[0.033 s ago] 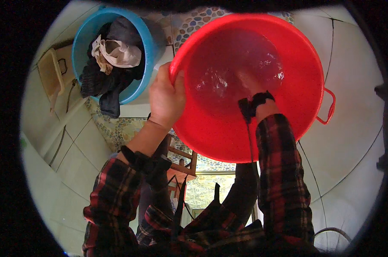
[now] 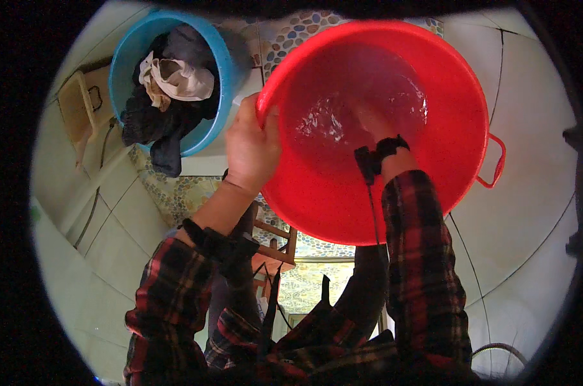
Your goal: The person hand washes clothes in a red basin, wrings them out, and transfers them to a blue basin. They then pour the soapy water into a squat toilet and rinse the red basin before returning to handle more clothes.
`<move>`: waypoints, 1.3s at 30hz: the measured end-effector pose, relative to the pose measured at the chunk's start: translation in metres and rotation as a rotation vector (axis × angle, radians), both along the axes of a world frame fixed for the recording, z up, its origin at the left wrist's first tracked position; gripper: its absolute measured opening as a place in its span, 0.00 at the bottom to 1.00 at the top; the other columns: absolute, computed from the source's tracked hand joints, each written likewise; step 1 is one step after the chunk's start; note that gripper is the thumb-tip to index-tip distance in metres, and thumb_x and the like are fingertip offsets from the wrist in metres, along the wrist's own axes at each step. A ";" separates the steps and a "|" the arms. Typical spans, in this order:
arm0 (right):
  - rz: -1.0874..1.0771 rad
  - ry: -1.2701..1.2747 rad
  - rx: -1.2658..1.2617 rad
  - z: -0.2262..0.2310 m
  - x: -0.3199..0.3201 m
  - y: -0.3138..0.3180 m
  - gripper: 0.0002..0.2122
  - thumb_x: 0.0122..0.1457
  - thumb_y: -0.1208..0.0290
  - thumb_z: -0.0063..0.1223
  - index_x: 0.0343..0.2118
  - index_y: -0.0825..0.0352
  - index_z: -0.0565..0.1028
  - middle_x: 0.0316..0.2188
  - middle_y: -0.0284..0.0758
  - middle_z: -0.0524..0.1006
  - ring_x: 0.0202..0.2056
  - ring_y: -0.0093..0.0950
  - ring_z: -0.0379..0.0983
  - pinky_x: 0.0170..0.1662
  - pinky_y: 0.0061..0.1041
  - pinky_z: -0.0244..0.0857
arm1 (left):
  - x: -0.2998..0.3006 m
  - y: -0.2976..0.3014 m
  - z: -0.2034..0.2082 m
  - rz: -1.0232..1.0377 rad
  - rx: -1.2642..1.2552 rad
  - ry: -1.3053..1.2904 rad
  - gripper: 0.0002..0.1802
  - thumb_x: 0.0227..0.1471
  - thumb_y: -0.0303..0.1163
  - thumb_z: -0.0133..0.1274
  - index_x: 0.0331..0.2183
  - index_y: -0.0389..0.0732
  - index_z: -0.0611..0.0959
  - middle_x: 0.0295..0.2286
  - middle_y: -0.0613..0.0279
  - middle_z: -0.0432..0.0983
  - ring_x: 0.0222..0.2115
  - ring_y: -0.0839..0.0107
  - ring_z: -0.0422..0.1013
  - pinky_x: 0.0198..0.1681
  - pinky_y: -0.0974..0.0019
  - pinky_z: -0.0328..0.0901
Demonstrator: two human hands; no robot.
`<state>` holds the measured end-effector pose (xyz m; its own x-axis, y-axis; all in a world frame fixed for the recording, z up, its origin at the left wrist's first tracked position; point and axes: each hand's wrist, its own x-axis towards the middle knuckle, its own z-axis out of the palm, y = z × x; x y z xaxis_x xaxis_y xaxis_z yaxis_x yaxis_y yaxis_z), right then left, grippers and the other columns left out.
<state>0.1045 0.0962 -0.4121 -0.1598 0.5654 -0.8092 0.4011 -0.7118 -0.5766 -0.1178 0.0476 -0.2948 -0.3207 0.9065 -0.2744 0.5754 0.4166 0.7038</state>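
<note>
A big red plastic basin (image 2: 420, 190) is tipped with its open side toward me, and murky water (image 2: 343, 77) pools in its far part. My left hand (image 2: 251, 149) grips the basin's left rim, thumb inside and the fingers mostly hidden behind the edge. Reaching into the water is my right hand (image 2: 367, 118); its fingers blur under the surface, so whether they hold anything is hidden. Bright ripples spread beside it.
A blue bucket (image 2: 225, 83) at the far left holds dark clothes (image 2: 166, 122) and a white cloth (image 2: 183, 80), one dark piece hanging over its rim. A wooden stool (image 2: 275, 248) stands near my legs. Tiled walls flank both sides, and a red handle (image 2: 499, 164) sticks out right.
My right hand has shifted very slightly left in the water, and the ripples have changed shape. My left hand keeps its grip on the basin's rim.
</note>
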 end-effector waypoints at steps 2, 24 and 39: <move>-0.049 0.059 -0.051 -0.004 -0.019 0.000 0.20 0.59 0.61 0.52 0.53 0.61 0.71 0.48 0.36 0.75 0.46 0.33 0.73 0.45 0.34 0.69 | 0.000 0.000 -0.001 0.001 0.026 -0.022 0.13 0.55 0.30 0.51 0.43 0.36 0.73 0.33 0.43 0.76 0.34 0.44 0.73 0.35 0.51 0.67; -0.009 0.035 -0.241 -0.008 0.083 0.005 0.11 0.62 0.66 0.45 0.44 0.61 0.75 0.39 0.32 0.77 0.32 0.28 0.75 0.36 0.31 0.70 | 0.000 0.001 0.004 0.005 -0.048 -0.007 0.14 0.56 0.32 0.50 0.43 0.37 0.73 0.33 0.43 0.75 0.35 0.43 0.72 0.37 0.51 0.67; -0.653 0.901 -0.605 0.030 -0.008 -0.012 0.13 0.60 0.66 0.50 0.47 0.64 0.72 0.32 0.35 0.76 0.30 0.29 0.72 0.25 0.24 0.64 | 0.002 0.002 0.007 0.012 -0.065 -0.020 0.15 0.56 0.33 0.49 0.44 0.37 0.72 0.36 0.41 0.75 0.37 0.42 0.72 0.39 0.50 0.67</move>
